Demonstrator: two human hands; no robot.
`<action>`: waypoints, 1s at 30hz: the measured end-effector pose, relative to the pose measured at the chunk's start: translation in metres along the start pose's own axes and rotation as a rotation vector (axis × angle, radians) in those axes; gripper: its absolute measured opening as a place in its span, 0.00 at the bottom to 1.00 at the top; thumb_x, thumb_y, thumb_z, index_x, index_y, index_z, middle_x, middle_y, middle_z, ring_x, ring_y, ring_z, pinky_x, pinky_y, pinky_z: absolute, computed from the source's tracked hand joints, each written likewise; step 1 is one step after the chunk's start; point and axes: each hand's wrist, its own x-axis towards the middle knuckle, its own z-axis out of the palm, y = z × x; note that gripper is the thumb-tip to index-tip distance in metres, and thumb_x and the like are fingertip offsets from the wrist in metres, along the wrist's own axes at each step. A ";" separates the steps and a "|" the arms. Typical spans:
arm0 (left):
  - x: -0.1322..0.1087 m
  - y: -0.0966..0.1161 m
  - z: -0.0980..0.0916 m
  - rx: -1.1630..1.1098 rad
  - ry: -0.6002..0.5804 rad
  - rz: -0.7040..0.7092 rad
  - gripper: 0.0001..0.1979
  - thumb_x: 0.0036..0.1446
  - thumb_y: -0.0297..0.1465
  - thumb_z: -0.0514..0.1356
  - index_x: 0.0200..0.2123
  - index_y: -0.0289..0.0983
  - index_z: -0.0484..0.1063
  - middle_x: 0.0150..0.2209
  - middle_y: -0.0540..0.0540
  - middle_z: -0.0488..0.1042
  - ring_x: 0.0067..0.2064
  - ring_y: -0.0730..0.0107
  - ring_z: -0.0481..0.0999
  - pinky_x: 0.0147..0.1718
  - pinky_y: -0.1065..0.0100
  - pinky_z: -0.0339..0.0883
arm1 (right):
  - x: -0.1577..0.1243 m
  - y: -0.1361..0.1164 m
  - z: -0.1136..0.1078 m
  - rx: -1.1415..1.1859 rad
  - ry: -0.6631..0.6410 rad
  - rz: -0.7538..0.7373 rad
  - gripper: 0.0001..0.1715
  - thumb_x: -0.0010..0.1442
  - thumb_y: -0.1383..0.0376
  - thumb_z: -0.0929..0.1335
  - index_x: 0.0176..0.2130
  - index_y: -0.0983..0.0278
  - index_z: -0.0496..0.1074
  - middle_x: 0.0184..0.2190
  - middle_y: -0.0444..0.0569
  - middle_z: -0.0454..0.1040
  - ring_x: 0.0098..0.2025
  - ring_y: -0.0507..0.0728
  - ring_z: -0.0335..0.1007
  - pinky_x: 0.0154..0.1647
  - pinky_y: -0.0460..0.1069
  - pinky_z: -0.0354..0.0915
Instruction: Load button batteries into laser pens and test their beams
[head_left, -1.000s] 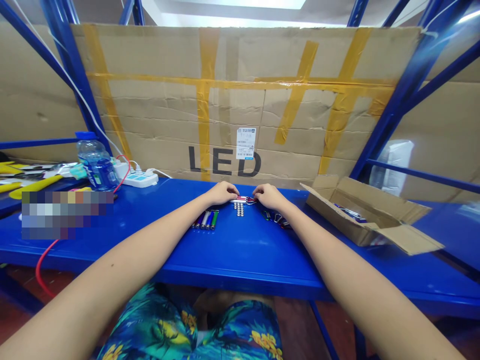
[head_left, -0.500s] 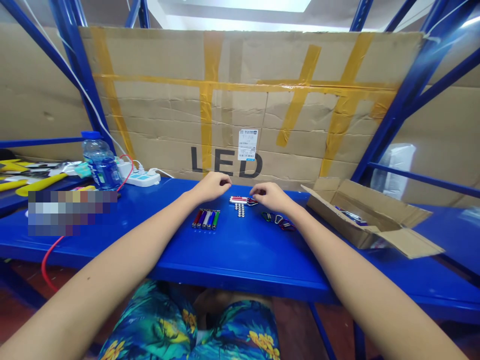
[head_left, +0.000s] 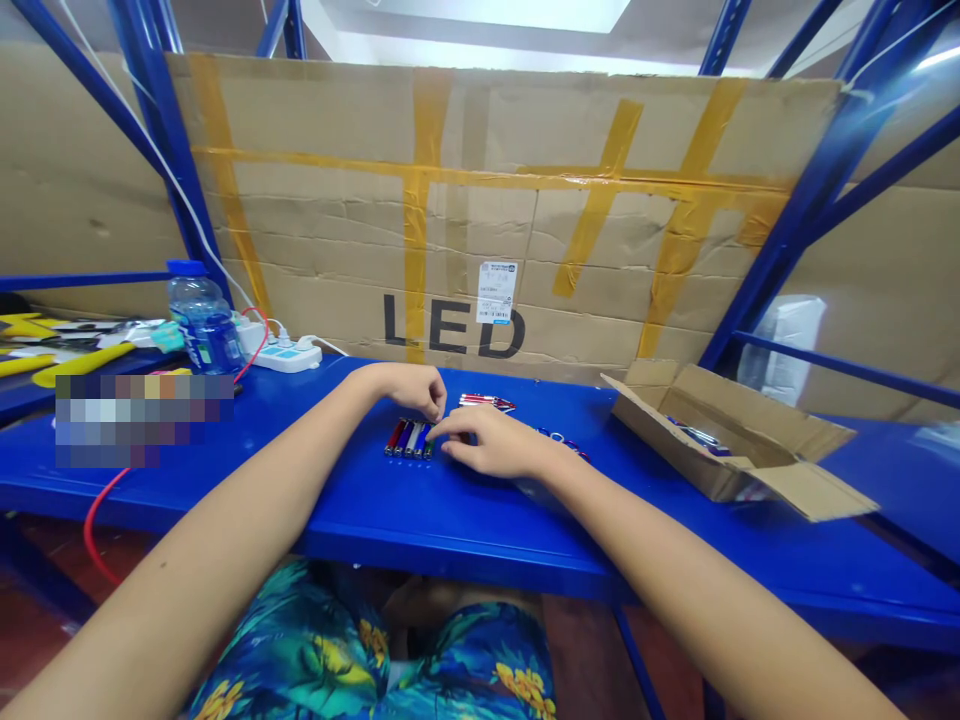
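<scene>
A row of small coloured metal tubes (head_left: 405,437), in red, blue, silver and green, lies side by side on the blue table (head_left: 420,520). At the far end of that row, my left hand (head_left: 418,388) has its fingers bent down and drawn together; anything in its fingertips is hidden. My right hand (head_left: 491,443) reaches in from the right, thumb and forefinger apart, fingertips by the green tube at the row's right end. Whether they touch it I cannot tell. Red and silver slim pieces (head_left: 486,402) lie just beyond it. Small carabiners (head_left: 556,437) show partly behind my right wrist.
An open cardboard box (head_left: 720,490) with a few metal pieces in it stands on the right. On the left are a water bottle (head_left: 202,325), a white power strip (head_left: 289,354) and a red cable (head_left: 91,530). A large cardboard sheet (head_left: 337,230) closes off the back.
My right hand has moved left and nearer to me, from beside the red and silver pieces to the tube row, now covering the small silver discs. My left hand has shifted slightly left and down.
</scene>
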 end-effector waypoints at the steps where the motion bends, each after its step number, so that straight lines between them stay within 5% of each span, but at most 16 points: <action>1: 0.000 0.000 0.000 0.006 -0.005 -0.003 0.11 0.46 0.32 0.61 0.33 0.35 0.79 0.30 0.49 0.78 0.32 0.71 0.72 0.31 0.73 0.61 | 0.002 -0.002 0.002 -0.015 -0.014 -0.004 0.18 0.60 0.71 0.65 0.48 0.64 0.77 0.44 0.51 0.79 0.44 0.56 0.73 0.47 0.49 0.64; 7: 0.003 -0.002 0.003 0.019 0.007 -0.011 0.11 0.47 0.32 0.61 0.33 0.35 0.80 0.29 0.50 0.77 0.30 0.73 0.70 0.30 0.74 0.60 | 0.007 0.003 0.009 -0.069 -0.039 -0.018 0.16 0.63 0.69 0.64 0.47 0.65 0.76 0.44 0.52 0.78 0.45 0.57 0.72 0.47 0.50 0.63; 14: 0.007 -0.001 0.006 -0.014 0.035 -0.003 0.09 0.47 0.33 0.62 0.31 0.35 0.80 0.27 0.51 0.76 0.30 0.74 0.69 0.29 0.75 0.58 | 0.005 0.000 0.004 -0.124 -0.116 0.045 0.08 0.61 0.65 0.66 0.31 0.65 0.72 0.30 0.47 0.75 0.32 0.52 0.67 0.34 0.47 0.58; 18: 0.008 0.005 0.009 -0.063 0.018 0.010 0.08 0.46 0.33 0.65 0.31 0.36 0.80 0.28 0.50 0.78 0.30 0.72 0.71 0.30 0.73 0.60 | -0.003 -0.007 -0.010 -0.110 -0.266 0.235 0.03 0.55 0.66 0.68 0.30 0.63 0.68 0.28 0.44 0.73 0.27 0.51 0.64 0.27 0.46 0.54; 24: 0.011 0.029 0.019 -0.120 -0.092 0.153 0.09 0.47 0.35 0.66 0.32 0.38 0.81 0.32 0.50 0.80 0.34 0.70 0.74 0.34 0.72 0.62 | -0.027 0.007 -0.046 0.180 -0.431 0.538 0.14 0.45 0.69 0.69 0.34 0.62 0.64 0.25 0.40 0.72 0.24 0.52 0.67 0.23 0.45 0.58; 27: 0.011 0.040 0.022 -0.151 -0.088 0.239 0.10 0.49 0.38 0.66 0.32 0.38 0.80 0.33 0.50 0.80 0.35 0.70 0.74 0.36 0.72 0.62 | -0.036 0.023 -0.060 0.228 -0.224 0.561 0.16 0.45 0.70 0.68 0.35 0.62 0.61 0.25 0.40 0.71 0.24 0.51 0.66 0.24 0.45 0.59; 30: 0.014 0.041 0.024 -0.166 0.127 0.248 0.12 0.52 0.37 0.62 0.35 0.36 0.79 0.35 0.48 0.79 0.36 0.70 0.74 0.37 0.71 0.62 | -0.039 0.038 -0.064 0.215 -0.056 0.590 0.18 0.45 0.70 0.68 0.38 0.62 0.61 0.27 0.41 0.72 0.27 0.51 0.66 0.26 0.45 0.61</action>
